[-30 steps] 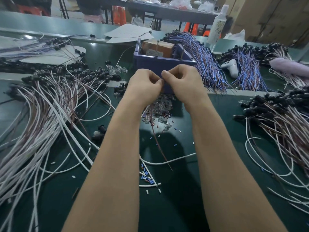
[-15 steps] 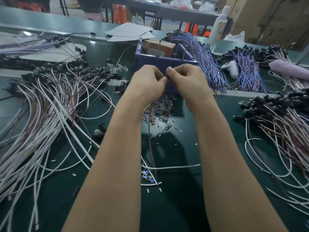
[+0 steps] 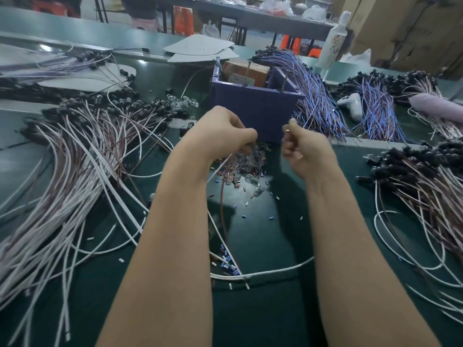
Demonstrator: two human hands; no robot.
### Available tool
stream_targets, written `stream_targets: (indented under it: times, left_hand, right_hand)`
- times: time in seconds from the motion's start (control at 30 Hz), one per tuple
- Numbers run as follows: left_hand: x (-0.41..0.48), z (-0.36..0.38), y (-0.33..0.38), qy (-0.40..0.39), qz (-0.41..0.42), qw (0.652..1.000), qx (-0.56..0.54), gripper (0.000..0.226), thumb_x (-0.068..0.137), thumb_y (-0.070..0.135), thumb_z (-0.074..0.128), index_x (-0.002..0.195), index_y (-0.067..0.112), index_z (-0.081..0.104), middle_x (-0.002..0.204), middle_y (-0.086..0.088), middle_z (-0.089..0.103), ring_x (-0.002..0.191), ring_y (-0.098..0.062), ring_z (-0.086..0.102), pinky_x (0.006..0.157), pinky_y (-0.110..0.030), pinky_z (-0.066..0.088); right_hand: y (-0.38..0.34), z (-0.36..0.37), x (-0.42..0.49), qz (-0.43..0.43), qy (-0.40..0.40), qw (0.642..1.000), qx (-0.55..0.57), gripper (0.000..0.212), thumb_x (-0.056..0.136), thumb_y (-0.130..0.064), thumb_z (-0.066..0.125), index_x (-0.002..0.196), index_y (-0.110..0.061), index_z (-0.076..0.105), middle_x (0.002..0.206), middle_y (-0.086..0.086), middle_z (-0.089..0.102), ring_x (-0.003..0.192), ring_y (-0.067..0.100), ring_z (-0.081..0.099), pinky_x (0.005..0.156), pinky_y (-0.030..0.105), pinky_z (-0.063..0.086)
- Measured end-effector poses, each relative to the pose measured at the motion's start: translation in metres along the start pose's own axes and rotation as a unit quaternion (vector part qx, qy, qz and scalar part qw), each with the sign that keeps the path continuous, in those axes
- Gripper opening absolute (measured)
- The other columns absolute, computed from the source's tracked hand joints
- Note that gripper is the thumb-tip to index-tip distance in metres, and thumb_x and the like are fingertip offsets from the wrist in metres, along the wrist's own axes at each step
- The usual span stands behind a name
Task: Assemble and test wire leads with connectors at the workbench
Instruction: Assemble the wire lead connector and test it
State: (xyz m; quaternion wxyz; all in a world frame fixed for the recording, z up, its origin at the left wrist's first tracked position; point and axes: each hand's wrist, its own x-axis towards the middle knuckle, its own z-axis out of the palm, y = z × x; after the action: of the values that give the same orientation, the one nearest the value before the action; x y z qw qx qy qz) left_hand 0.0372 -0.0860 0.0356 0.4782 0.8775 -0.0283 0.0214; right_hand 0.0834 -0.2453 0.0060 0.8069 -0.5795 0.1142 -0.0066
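Head view showed the left hand (image 3: 220,136) clenched around a wire lead (image 3: 221,199), whose thin red strand hung from under the fist down to the green workbench (image 3: 263,309). The right hand (image 3: 305,151) was held apart from it, fingers curled; blur kept me from telling whether it pinched anything. Below them lay a heap of small clear parts (image 3: 250,161), just before a purple bin (image 3: 255,113).

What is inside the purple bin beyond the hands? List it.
A brown cardboard box with a pale label sits in the purple bin, and thin metal rods stand up out of it. The bin's front wall hides the bottom and anything lying lower down.
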Motion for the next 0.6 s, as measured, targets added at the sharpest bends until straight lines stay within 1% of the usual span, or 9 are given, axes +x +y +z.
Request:
stream_targets:
  times: [0.07, 0.13, 0.17, 0.23, 0.3, 0.37, 0.43, 0.5, 0.6]
  left_hand:
    - [0.001, -0.001, 0.000, 0.042, 0.012, 0.998, -0.037, 0.016, 0.087, 0.025, 0.064, 0.077, 0.015, 0.070, 0.075, 0.000, 0.073, 0.068, -0.009, 0.060, 0.071, -0.026, 0.050]
    - [0.002, 0.001, 0.002, 0.068, 0.025, 0.995, -0.064, 0.005, 0.090, 0.021, 0.061, 0.090, 0.017, 0.065, 0.079, 0.000, 0.073, 0.069, -0.008, 0.060, 0.075, -0.026, 0.051]
    - [0.003, 0.003, 0.002, 0.073, 0.031, 0.994, -0.068, 0.005, 0.091, 0.018, 0.060, 0.095, 0.018, 0.063, 0.081, -0.002, 0.073, 0.071, -0.010, 0.061, 0.077, -0.029, 0.052]
    - [0.003, 0.004, 0.002, 0.073, 0.041, 0.994, -0.071, 0.009, 0.090, 0.014, 0.059, 0.096, 0.021, 0.060, 0.085, -0.005, 0.072, 0.081, -0.017, 0.066, 0.081, -0.033, 0.054]
    - [0.003, 0.004, 0.003, 0.077, 0.047, 0.994, -0.068, 0.014, 0.088, 0.011, 0.061, 0.089, 0.024, 0.057, 0.091, -0.005, 0.072, 0.091, -0.019, 0.067, 0.082, -0.032, 0.053]
    - [0.005, 0.005, 0.002, 0.085, 0.046, 0.993, -0.075, 0.017, 0.087, 0.008, 0.061, 0.087, 0.024, 0.054, 0.097, -0.004, 0.071, 0.097, -0.019, 0.065, 0.088, -0.033, 0.051]
    - [0.006, 0.006, 0.002, 0.083, 0.048, 0.991, -0.091, 0.019, 0.087, 0.005, 0.060, 0.088, 0.023, 0.053, 0.103, -0.006, 0.070, 0.101, -0.020, 0.065, 0.094, -0.039, 0.049]
    - [0.006, 0.007, 0.002, 0.083, 0.052, 0.990, -0.099, 0.019, 0.088, 0.004, 0.060, 0.089, 0.022, 0.053, 0.105, -0.006, 0.070, 0.102, -0.018, 0.065, 0.096, -0.040, 0.049]
    - [0.006, 0.006, 0.001, 0.083, 0.057, 0.989, -0.109, 0.020, 0.088, 0.002, 0.060, 0.089, 0.021, 0.053, 0.105, -0.006, 0.070, 0.101, -0.016, 0.065, 0.096, -0.039, 0.049]
  right_hand:
    - [0.002, -0.002, -0.002, -0.063, 0.005, 0.991, -0.120, 0.022, 0.095, -0.011, 0.054, 0.074, -0.007, 0.058, 0.063, 0.002, 0.052, 0.046, 0.006, 0.041, 0.042, 0.014, 0.035]
    - [0.005, 0.007, -0.008, -0.091, -0.046, 0.961, -0.258, 0.016, 0.092, -0.004, 0.055, 0.078, -0.006, 0.061, 0.067, 0.006, 0.056, 0.051, 0.011, 0.046, 0.048, 0.019, 0.042]
    - [0.005, 0.012, -0.011, -0.089, -0.072, 0.936, -0.334, 0.012, 0.091, -0.003, 0.055, 0.082, -0.004, 0.063, 0.068, 0.007, 0.057, 0.053, 0.013, 0.048, 0.051, 0.023, 0.047]
    - [-0.002, 0.016, -0.017, -0.076, -0.097, 0.856, -0.502, 0.009, 0.088, -0.013, 0.064, 0.090, -0.005, 0.066, 0.068, 0.006, 0.061, 0.056, 0.017, 0.055, 0.062, 0.033, 0.055]
    - [-0.012, 0.012, -0.023, -0.043, -0.115, 0.779, -0.615, 0.026, 0.082, -0.028, 0.074, 0.086, -0.004, 0.067, 0.065, 0.007, 0.064, 0.055, 0.018, 0.059, 0.065, 0.033, 0.059]
    - [-0.018, 0.011, -0.030, 0.015, -0.157, 0.733, -0.662, 0.037, 0.077, -0.036, 0.078, 0.079, -0.001, 0.066, 0.057, 0.004, 0.066, 0.047, 0.013, 0.060, 0.051, 0.025, 0.057]
    - [-0.014, 0.015, -0.034, 0.069, -0.197, 0.705, -0.678, 0.034, 0.078, -0.032, 0.077, 0.075, -0.001, 0.063, 0.045, 0.000, 0.062, 0.037, 0.007, 0.057, 0.040, 0.017, 0.048]
    - [-0.006, 0.020, -0.034, 0.087, -0.213, 0.700, -0.676, 0.028, 0.082, -0.023, 0.075, 0.072, -0.002, 0.059, 0.041, 0.000, 0.060, 0.035, 0.007, 0.056, 0.040, 0.017, 0.049]
    - [-0.004, 0.021, -0.033, 0.070, -0.213, 0.703, -0.675, 0.020, 0.086, -0.010, 0.067, 0.069, -0.003, 0.058, 0.055, 0.007, 0.063, 0.040, 0.010, 0.059, 0.050, 0.022, 0.055]
